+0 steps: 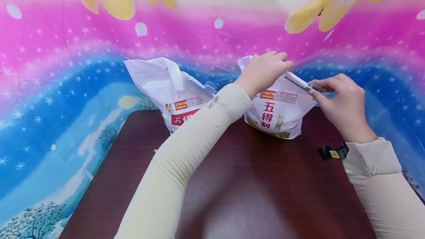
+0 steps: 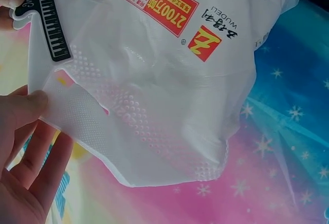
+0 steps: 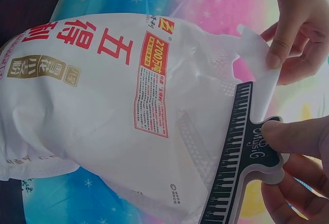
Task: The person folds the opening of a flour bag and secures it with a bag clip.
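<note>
A white flour bag with red lettering stands upright toward the back right of the table. My left hand pinches the bag's top edge by its handle cutout, thumb on the near side, as the left wrist view shows. Between thumb and fingers my right hand grips the handle of a black clip printed with piano keys. The clip lies along the bag's folded top, its long jaw across the plastic. In the right wrist view the left hand holds the edge just beyond the clip.
A second white flour bag stands to the left, partly behind my left forearm, with a light blue clip on its top. Both bags rest on a dark reddish-brown table. A colourful snowflake-patterned cloth hangs behind and around it.
</note>
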A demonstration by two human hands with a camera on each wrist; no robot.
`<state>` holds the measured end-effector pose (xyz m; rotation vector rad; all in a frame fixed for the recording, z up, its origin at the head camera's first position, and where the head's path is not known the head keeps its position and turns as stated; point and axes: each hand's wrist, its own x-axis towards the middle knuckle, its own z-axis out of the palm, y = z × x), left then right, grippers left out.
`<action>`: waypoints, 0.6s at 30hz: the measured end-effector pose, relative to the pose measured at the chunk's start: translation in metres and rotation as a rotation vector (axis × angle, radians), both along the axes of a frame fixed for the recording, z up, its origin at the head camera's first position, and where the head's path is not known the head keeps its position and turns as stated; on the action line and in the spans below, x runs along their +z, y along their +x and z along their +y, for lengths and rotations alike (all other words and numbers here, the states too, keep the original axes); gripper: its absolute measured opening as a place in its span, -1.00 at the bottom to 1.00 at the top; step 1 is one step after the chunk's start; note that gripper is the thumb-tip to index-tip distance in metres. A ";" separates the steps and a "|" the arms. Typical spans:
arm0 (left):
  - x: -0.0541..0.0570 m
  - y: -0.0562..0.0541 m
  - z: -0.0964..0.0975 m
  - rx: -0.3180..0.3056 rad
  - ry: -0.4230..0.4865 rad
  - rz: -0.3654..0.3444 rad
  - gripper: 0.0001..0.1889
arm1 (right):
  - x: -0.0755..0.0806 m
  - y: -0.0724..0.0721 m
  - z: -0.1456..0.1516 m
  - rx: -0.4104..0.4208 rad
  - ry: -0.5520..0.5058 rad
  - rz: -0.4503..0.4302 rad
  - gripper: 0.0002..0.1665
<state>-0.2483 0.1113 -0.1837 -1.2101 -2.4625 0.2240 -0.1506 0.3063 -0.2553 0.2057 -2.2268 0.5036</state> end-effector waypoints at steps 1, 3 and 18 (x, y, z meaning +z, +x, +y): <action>0.000 0.000 -0.001 0.004 0.003 -0.004 -0.55 | 0.000 0.000 0.000 0.000 -0.001 -0.001 -0.60; -0.001 0.001 -0.002 0.007 0.003 0.007 -0.54 | -0.001 0.000 0.000 0.001 -0.006 -0.003 -0.59; -0.016 0.003 -0.014 -0.063 0.070 0.260 -0.67 | -0.001 0.000 0.003 -0.007 -0.016 -0.017 -0.57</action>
